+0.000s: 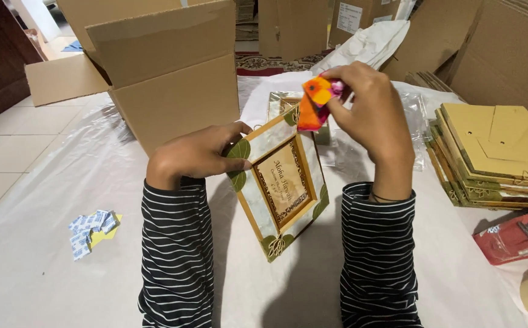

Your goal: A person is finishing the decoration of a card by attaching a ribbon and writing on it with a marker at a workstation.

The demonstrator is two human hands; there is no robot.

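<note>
The right hand (370,112) hides part of the orange-pink cloth (314,103); the red tape dispenser (516,237) is cut off.

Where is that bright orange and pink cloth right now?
The orange and pink cloth is pinched in the right hand, just above the picture frame that the left hand holds.

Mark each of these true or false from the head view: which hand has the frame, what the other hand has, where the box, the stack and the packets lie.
1. The left hand holds the picture frame by its edge. True.
2. The right hand is empty. False: its fingers pinch an orange and pink cloth at the frame's top corner.
3. The open cardboard box lies behind the left hand. True.
4. The stack of frames lies at the left. False: it is at the right.
5. Small white packets lie at the left. True.
</note>
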